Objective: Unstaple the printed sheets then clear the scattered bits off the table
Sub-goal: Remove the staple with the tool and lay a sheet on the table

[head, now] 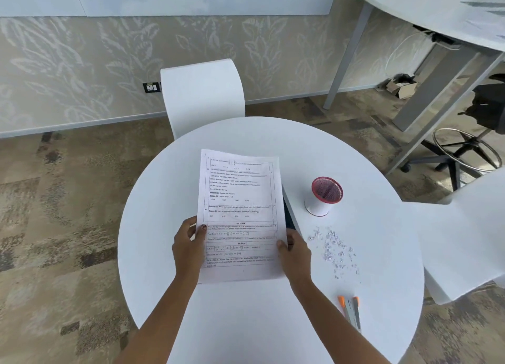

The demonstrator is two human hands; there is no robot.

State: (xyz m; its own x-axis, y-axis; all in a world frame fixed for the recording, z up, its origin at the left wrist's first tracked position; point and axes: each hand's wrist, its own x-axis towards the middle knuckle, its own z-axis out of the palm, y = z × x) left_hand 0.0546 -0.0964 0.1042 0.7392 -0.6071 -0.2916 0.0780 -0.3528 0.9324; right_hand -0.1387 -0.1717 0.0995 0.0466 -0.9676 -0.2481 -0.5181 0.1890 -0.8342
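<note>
Nearest me, my two bare forearms reach up from the bottom edge over a round white table (246, 322). To the right, near the table's near edge, two grey markers with orange caps (351, 310) lie side by side, touching.

My left hand (188, 247) pinches the left edge of the printed sheets (240, 213), thumb on the top page and fingers curled behind. My right hand (295, 254) grips the right edge the same way, thumb pressed onto the paper. I hold the sheets above the middle of the table, their top tilted away from me (dense printed text, with tables and section headings). I cannot tell where the staple sits.

Right of the sheets, a scatter of small pale paper bits (334, 250) lies on the tabletop, well apart from my hands.

Beyond the bits stands a cup-shaped holder (323, 197) with a red mesh rim and a white body.

Past the table's far edge is a white chair back (202, 90), then patterned carpet and a leaf-patterned wall.
</note>
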